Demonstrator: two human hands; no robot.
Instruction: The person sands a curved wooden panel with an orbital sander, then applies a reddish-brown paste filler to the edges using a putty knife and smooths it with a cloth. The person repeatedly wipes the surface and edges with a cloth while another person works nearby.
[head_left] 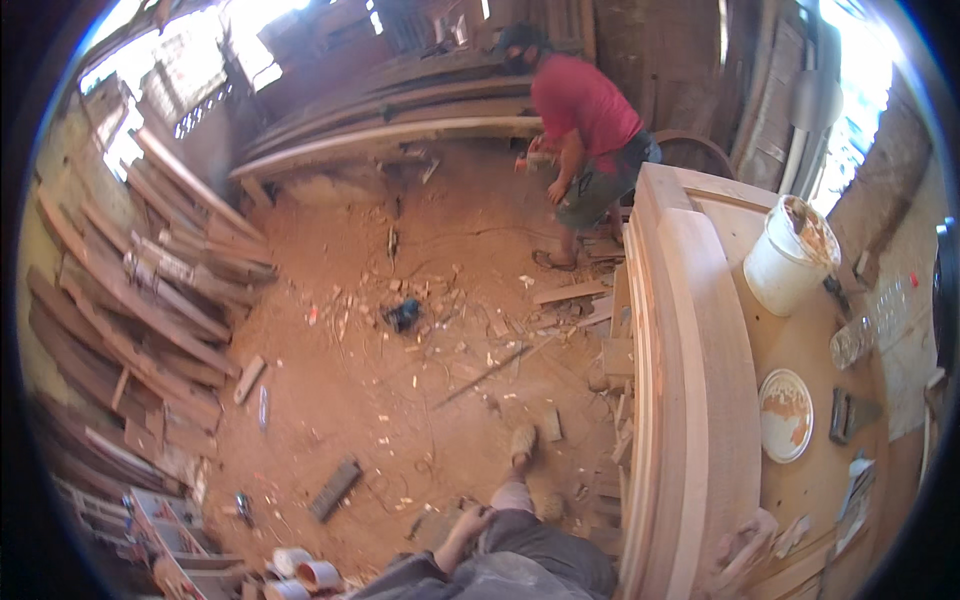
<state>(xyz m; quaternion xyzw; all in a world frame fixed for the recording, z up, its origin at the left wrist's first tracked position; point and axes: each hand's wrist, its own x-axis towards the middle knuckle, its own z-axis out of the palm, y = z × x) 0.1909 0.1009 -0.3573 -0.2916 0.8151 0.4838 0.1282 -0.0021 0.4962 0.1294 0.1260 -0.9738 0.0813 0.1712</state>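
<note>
My left hand [468,524] lies on my bent leg near the lower middle, empty, its fingers resting along the knee. At the lower right, my right hand [748,545] is on the wooden door-like panel [692,330]; its fingers are blurred, and whether they hold anything I cannot make out. Beside it are pale scraps [793,535] and a flat scraper-like piece [855,488]. Farther up the panel are a round white lid [786,415] smeared with orange-brown paste, a dark block-like tool [843,418] and a white bucket [790,257] with paste on its rim.
A person in a red shirt [590,110] bends at the far side, holding a power tool [535,160] by a long board [390,133]. Planks [130,280] lean at left. Sawdust, offcuts, cords and a blue power tool [403,315] cover the floor. A clear bottle [853,342] lies right.
</note>
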